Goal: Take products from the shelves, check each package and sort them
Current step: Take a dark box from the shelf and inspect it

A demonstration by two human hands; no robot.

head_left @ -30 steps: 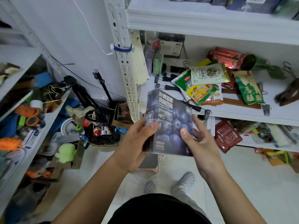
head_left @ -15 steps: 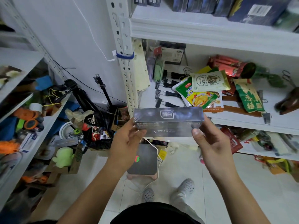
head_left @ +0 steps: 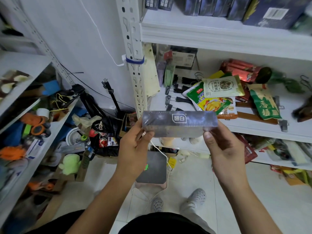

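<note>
A dark blue-grey box (head_left: pixel 179 123) with a white logo on its narrow side is held level in front of me, in front of the edge of the middle shelf (head_left: pixel 253 132). My left hand (head_left: pixel 135 147) grips its left end, thumb on the near face. My right hand (head_left: pixel 222 149) grips its right end in the same way. The box's narrow side faces the camera. Its large printed face is turned away.
Snack pouches (head_left: pixel 217 97) and black clips (head_left: pixel 175 98) lie on the middle shelf. More dark boxes (head_left: pixel 236 7) stand on the top shelf. A cluttered left rack (head_left: pixel 25 132), a tripod (head_left: pixel 111 95), a dark square device (head_left: pixel 150 168) and my feet (head_left: pixel 194 198) fill the floor.
Over the last second both hands tipped the box from showing its large printed face to showing its narrow logo side and raised it a little. The grips stayed on both ends.
</note>
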